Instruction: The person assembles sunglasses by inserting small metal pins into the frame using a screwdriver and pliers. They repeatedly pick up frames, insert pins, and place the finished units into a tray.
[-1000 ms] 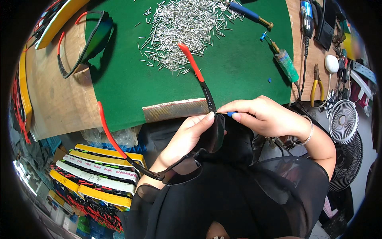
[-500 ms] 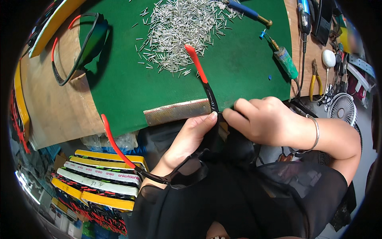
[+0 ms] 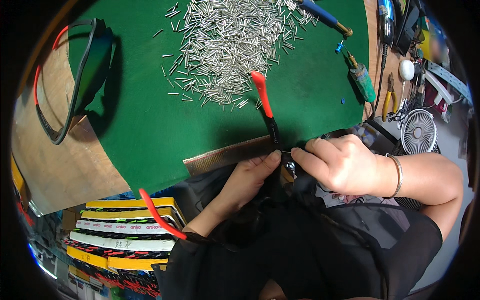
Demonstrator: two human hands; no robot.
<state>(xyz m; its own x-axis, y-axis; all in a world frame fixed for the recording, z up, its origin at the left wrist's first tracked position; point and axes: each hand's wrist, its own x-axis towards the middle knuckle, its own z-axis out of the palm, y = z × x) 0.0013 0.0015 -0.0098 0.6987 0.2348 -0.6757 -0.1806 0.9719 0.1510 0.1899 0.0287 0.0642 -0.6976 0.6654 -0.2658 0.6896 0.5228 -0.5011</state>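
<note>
In the head view, a pair of black safety glasses (image 3: pixel 272 150) with red-tipped temple arms is held at the near edge of the green mat (image 3: pixel 165 125), just above the person's lap. The left hand (image 3: pixel 247 182) is closed around the frame from below, its thumb pressed near the hinge. The right hand (image 3: pixel 340 165) is pinched narrowly at the same hinge, where a small metal pin (image 3: pixel 286 151) is seen between the fingertips (whether it is fully seated cannot be told). One temple arm is raised over the mat toward a pile of metal pins (image 3: pixel 232 47); the other hangs down to the left, over stacked yellow boxes (image 3: pixel 125 235). A second pair of glasses (image 3: pixel 75 75) lies at the mat's far left on the wooden tabletop (image 3: pixel 55 165). A blue-handled screwdriver (image 3: pixel 325 15), yellow-handled pliers (image 3: pixel 387 97) and a small white fan (image 3: pixel 419 131) are seen at the right.
</note>
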